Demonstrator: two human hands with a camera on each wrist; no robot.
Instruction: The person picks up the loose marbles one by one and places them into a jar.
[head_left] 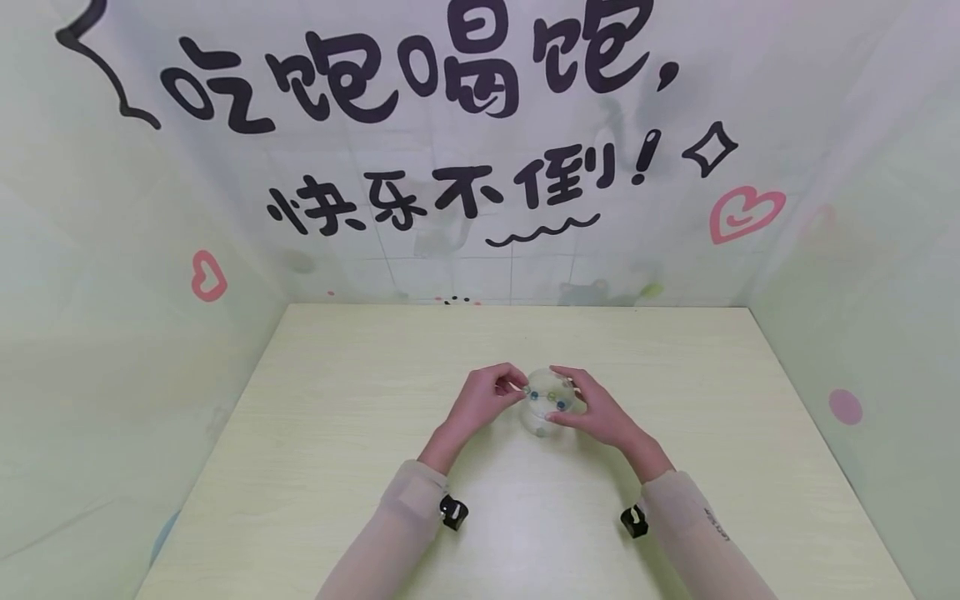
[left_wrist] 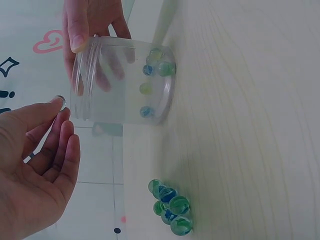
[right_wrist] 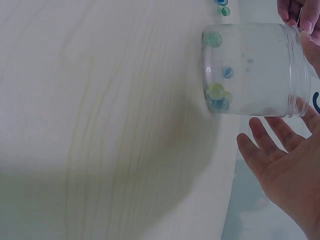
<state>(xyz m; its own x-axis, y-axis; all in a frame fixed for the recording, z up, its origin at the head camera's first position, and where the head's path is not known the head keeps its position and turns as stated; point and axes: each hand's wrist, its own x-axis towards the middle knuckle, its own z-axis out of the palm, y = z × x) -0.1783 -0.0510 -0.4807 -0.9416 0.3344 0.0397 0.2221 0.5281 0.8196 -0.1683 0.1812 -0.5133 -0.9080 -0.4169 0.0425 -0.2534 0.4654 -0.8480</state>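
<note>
A clear plastic jar (head_left: 542,414) with a threaded neck stands upright on the table, its mouth uncovered. Several green, blue and yellowish glass marbles (left_wrist: 166,69) lie on its bottom. My right hand (head_left: 602,412) holds the jar near the rim, thumb on the near side and fingers around the far side. Between thumb and index fingertip, my left hand (head_left: 487,396) pinches a small glass marble (left_wrist: 62,101) right at the jar's mouth. More swirled marbles (left_wrist: 179,205) sit bunched on the table to the jar's left; in the head view the left hand hides them.
The pale wood-grain table (head_left: 360,392) is bordered by light curtain-like walls on the left, right and back. Black writing and pink hearts (head_left: 747,215) mark these walls. Black wrist straps (head_left: 453,512) show below both sleeves.
</note>
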